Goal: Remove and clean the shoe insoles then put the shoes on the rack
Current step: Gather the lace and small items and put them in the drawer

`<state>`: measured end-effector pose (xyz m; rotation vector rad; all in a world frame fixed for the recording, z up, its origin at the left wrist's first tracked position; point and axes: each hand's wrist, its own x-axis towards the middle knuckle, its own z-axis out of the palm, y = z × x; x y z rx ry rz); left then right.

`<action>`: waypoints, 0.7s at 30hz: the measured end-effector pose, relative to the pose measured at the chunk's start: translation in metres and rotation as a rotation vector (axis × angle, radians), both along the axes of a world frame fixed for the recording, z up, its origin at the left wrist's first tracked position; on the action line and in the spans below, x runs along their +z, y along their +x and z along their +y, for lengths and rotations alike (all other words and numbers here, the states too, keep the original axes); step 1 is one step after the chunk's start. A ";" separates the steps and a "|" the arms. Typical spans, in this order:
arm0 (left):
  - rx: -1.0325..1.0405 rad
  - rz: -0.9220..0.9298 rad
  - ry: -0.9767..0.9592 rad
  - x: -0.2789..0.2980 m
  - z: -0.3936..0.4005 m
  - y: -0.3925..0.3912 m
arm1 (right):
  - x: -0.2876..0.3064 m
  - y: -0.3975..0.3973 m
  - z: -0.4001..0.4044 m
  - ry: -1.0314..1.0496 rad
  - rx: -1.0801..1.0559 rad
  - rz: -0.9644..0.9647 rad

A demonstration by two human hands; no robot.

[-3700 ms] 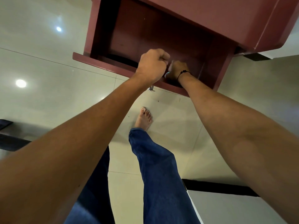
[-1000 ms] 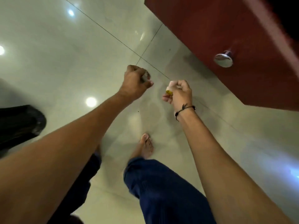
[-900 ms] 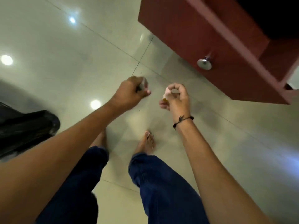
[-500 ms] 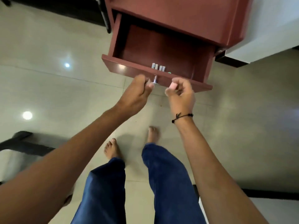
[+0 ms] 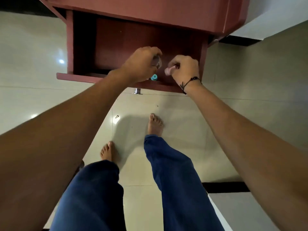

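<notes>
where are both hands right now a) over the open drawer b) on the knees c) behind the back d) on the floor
a: the left hand and right hand are both curled round small items above the open red drawer.

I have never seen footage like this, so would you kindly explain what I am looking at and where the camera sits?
There is no machine here: a person wears a camera on the head, looking down at their own arms, legs and bare feet on a tiled floor. Both hands reach into an open reddish-brown drawer. The left hand grips a small object I cannot identify. The right hand, with a black cord bracelet on its wrist, pinches a small pinkish item. A small teal thing lies in the drawer between them. No shoes are visible.
</notes>
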<state>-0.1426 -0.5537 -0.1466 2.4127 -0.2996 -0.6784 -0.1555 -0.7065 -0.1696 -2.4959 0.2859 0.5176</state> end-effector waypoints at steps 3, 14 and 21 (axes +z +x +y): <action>0.008 0.014 0.051 -0.020 0.009 0.012 | -0.025 0.011 0.013 -0.074 0.126 0.077; 0.033 0.059 0.083 -0.052 0.030 0.019 | -0.057 0.044 0.038 -0.169 0.284 0.166; 0.066 0.081 0.084 -0.057 0.043 0.019 | -0.069 0.042 0.051 -0.239 0.315 0.216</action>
